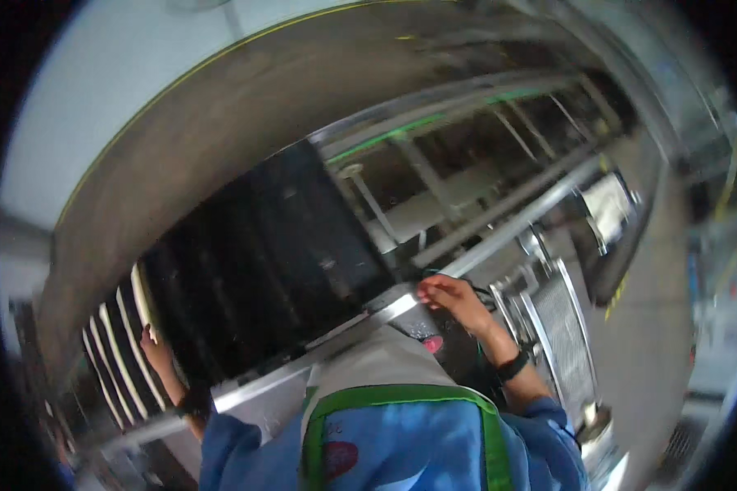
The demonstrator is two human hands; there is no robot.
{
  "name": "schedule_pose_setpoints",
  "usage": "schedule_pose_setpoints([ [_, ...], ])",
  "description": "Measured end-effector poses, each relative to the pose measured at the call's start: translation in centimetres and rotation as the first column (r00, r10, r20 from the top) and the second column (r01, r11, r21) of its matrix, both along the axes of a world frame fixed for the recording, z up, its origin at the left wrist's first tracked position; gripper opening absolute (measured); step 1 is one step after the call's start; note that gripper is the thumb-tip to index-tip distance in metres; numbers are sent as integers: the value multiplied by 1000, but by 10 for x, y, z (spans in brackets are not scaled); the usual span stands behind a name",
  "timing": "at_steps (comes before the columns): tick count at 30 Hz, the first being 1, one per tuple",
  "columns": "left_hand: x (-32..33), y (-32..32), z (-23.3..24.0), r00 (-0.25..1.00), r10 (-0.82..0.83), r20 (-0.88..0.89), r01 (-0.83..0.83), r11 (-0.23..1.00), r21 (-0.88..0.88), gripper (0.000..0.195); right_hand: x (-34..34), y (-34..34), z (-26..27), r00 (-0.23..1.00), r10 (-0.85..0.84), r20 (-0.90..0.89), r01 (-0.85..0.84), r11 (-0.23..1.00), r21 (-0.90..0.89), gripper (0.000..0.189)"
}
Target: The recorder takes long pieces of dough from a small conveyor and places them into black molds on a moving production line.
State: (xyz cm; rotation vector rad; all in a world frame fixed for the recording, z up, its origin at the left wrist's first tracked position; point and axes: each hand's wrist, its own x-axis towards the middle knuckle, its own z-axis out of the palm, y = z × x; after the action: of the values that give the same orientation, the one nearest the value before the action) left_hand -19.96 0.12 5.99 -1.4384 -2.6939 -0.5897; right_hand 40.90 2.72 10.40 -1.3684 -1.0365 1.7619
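In front of me lies a large, flat, dark panel on a metal frame. My left hand is at its left end, beside several pale strips set upright with dark gaps between them. Its fingers are at the nearest strip; blur hides whether they grip it. My right hand is over the near metal rail, just past the panel's right end, with its fingers bent. Whether anything is between those fingers is unclear. A red round object shows below that hand, and a dark band circles the wrist.
The open metal frame with a green strip continues to the right. Finned metal units stand close by my right arm. Farther right are a white item and grey floor. A yellow line curves beyond the frame.
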Motion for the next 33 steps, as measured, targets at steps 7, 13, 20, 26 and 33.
schedule_pose_setpoints([
  [7,201,192,13,756,-582,300,545,813,202,26,53,-39,-27,972,-233,-10,233,968,95,22],
  [13,404,225,6,225,-811,540,855,430,289,26,130,-111,-37,818,-562,119,560,827,50,22],
  [20,608,197,-1,-116,-738,664,984,5,177,26,216,-230,-54,-69,-494,867,645,641,416,53],
  [26,702,159,22,-267,-682,681,964,-202,175,26,249,-367,-70,-306,-27,952,839,464,284,60],
  [33,752,132,31,-262,-702,663,944,-329,25,25,281,-463,-99,-340,29,940,879,364,307,63],
])
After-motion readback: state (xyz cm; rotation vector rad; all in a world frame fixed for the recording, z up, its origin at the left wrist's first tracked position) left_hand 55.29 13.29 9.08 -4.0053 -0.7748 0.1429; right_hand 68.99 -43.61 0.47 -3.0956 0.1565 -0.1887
